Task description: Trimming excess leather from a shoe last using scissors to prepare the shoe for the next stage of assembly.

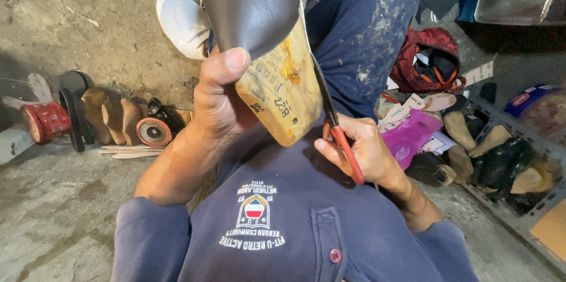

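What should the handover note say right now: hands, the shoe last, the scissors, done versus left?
Left hand: closed grip on the wooden shoe last, thumb on the dark leather draped over it.
Right hand: holds the red-handled scissors, blades running up along the last's edge.
Both sit over the lap.
Done: leather laid on the last.
Left: trimming looks under way; how far the cut has gone cannot be seen.

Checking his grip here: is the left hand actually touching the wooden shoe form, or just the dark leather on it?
Touching. The head view shows the left hand gripping the wooden shoe form, its thumb pressed on the dark leather edge.
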